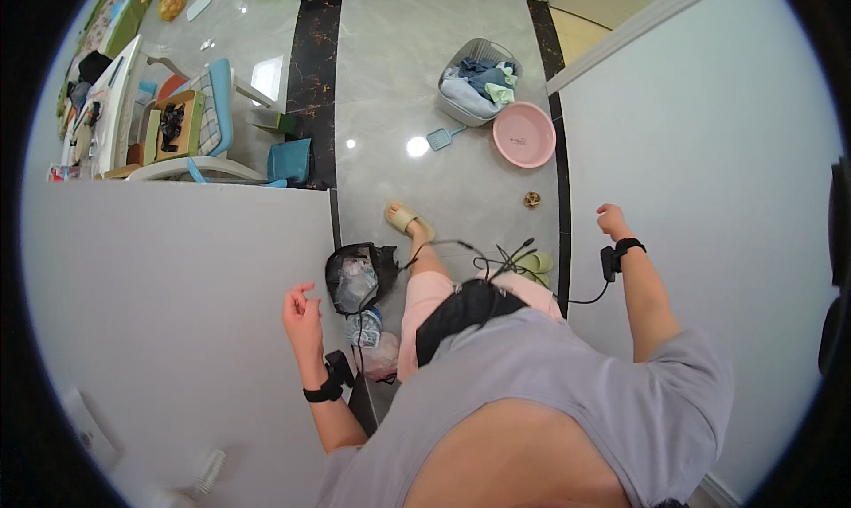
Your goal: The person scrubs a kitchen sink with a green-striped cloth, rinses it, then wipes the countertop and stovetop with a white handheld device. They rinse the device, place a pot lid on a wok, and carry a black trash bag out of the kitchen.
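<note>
My left hand (302, 312) is raised in front of the pale wall on the left, its fingers loosely bent and apart, with nothing in them. Nearest to it is a bin lined with a black plastic bag (359, 278), with clear plastic waste inside. A large clear plastic bottle (364, 328) and a pinkish plastic bag (380, 356) sit beside the bin. On the other side, my right hand (615, 222) hangs before the right wall with curled fingers; no object shows in it. Both wrists wear black straps with small devices.
Ahead on the tiled floor stand a grey laundry basket (449, 102) with clothes, a pink basin (524, 135) and a blue slotted scoop (440, 139). A woven ball (532, 200) and green slippers (535, 263) lie near the right wall. Black cables (505, 262) hang at my waist. A blue dustpan (290, 161) is left.
</note>
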`<action>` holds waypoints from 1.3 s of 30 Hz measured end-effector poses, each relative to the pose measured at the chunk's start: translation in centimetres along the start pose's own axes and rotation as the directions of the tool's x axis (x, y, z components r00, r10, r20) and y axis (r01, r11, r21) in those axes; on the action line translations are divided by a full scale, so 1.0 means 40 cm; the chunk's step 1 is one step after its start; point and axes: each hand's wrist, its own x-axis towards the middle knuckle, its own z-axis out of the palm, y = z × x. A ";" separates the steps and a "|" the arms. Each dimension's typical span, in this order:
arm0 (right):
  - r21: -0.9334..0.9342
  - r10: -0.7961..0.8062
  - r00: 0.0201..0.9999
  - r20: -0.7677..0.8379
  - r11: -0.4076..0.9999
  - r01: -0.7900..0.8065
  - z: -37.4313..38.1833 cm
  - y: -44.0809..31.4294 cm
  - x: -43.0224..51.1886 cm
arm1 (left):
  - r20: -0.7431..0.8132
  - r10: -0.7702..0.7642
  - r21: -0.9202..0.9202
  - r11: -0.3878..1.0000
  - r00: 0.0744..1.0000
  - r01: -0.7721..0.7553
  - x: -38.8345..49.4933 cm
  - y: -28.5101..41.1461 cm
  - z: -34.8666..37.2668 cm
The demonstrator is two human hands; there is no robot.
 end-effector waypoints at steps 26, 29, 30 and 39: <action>0.726 0.243 0.807 0.538 0.353 -0.590 -0.295 -0.813 0.711 | 0.214 0.127 0.154 0.975 0.969 -0.162 1.368 1.025 0.442; 0.816 0.365 0.865 0.345 0.338 -0.468 -0.503 -0.919 0.887 | 0.352 0.265 0.215 0.911 0.898 -0.353 1.512 1.185 0.572; 0.871 0.361 0.892 0.271 0.303 -0.387 -0.555 -0.940 0.933 | 0.327 0.222 0.242 0.920 0.918 -0.309 1.563 1.231 0.627; 0.915 0.654 0.757 0.017 0.295 -0.276 -0.434 -0.993 1.031 | 0.660 0.250 0.132 0.890 0.708 -0.437 2.081 1.597 1.157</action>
